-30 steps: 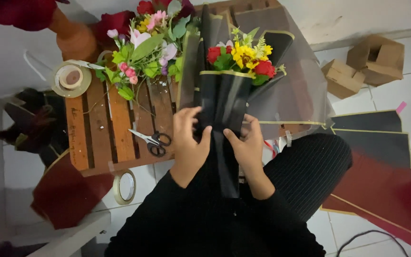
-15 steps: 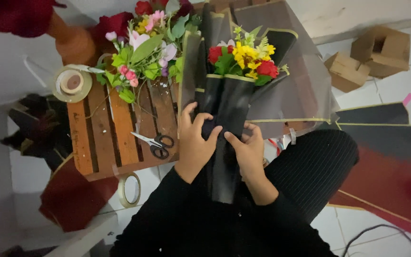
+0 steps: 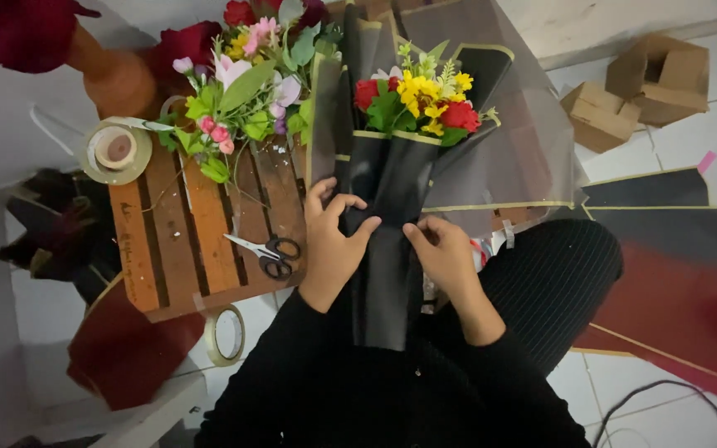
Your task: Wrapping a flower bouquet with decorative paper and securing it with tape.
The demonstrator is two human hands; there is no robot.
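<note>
Over the slatted wooden crate table (image 3: 180,249), a small bouquet of red and yellow flowers (image 3: 417,104) stands in a sleeve of black, gold-edged wrapping paper (image 3: 392,216). The left hand (image 3: 334,241) curls its fingers onto the wrap's neck from one side; the right hand (image 3: 446,257) pinches the paper edge opposite. The wrap looks mid-gathering. Cinching it would call for a firm one-handed hold; black-handled scissors (image 3: 267,253) and a tape roll (image 3: 116,151) lie near.

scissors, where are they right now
In the head view the scissors lie on the wooden slatted table, just left of the left hand gripping the black-wrapped bouquet, below the loose flowers.
</note>
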